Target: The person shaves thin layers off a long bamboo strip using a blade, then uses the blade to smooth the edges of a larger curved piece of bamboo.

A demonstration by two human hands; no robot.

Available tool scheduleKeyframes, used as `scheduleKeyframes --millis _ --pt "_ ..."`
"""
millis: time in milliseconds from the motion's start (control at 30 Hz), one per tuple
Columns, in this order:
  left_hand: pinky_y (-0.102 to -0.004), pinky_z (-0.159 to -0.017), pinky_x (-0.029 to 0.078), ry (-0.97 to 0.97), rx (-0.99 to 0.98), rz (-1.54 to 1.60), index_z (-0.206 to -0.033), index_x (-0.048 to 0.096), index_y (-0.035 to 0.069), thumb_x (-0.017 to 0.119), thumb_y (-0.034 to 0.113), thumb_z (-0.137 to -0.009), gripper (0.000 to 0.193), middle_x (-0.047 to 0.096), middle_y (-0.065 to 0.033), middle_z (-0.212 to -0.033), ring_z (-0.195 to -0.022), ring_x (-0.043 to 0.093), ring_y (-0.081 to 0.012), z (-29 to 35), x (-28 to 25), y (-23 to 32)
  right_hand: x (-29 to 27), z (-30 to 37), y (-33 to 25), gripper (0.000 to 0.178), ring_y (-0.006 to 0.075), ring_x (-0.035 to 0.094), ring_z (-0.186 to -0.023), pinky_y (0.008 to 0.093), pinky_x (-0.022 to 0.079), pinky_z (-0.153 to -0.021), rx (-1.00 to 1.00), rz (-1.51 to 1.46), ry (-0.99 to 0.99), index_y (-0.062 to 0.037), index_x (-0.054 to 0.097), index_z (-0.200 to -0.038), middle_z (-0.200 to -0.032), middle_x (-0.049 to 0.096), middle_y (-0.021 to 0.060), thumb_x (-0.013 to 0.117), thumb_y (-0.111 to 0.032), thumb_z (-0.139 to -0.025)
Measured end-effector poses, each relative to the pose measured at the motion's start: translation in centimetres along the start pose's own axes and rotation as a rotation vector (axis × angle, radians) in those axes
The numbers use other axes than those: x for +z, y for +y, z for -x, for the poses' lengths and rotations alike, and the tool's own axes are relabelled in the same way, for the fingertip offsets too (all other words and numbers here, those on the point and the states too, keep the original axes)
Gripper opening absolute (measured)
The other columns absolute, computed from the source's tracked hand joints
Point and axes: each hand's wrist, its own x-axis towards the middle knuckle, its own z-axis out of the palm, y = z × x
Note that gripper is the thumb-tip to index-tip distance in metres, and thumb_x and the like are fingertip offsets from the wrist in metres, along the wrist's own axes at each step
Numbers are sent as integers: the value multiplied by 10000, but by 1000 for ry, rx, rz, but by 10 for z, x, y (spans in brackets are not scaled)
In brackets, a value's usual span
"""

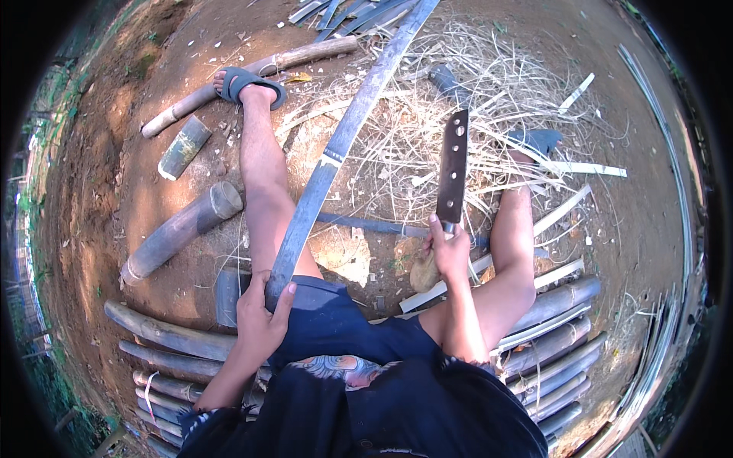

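Note:
My left hand (262, 314) is closed round the near end of a long split bamboo strip (336, 153). The strip slants up and away to the right, past the top of the view, with a node ring partway along. In my right hand (450, 248) is a knife (453, 168) with a broad dark blade pierced by several holes. Its pale wooden handle (424, 272) shows below my fist, and the blade points away from me, apart from the strip. Between my legs and beyond them lies a tangled heap of pale bamboo shavings (427, 130).
I sit on a row of bamboo poles (175, 336). Cut bamboo pieces (183, 233) lie at the left, near a long pole (305, 55) by my sandalled foot. Split strips (351, 17) are piled at the far side, and long thin strips (660, 351) lie along the right.

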Motion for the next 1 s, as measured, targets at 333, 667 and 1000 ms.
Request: scheduleKeyframes --millis 333,667,1000 --pt "-252 -383 373 -356 -371 546 -1190 523 -68 683 160 -964 359 681 -93 -840 -434 502 -79 -30 48 28 2 89 -18 418 345 663 -739 425 534 -649 -842 633 -199 -39 597 -1078 -829 629 135 789 -210 -748" --pt "-242 -402 379 -402 -332 340 -1116 550 -26 712 173 -945 308 571 -7 -628 -454 492 -39 12 -1 39 -23 24 -37 283 344 672 -693 443 533 -599 -774 789 15 -67 597 -937 -760 658 137 779 -196 -763" --pt "-210 -407 338 -381 -241 222 -1124 539 -17 702 117 -941 279 578 12 -735 -487 467 -13 45 -2 8 -16 49 -52 346 320 662 -720 426 542 -657 -1046 803 -254 -88 582 -934 -773 617 102 801 -210 -695"
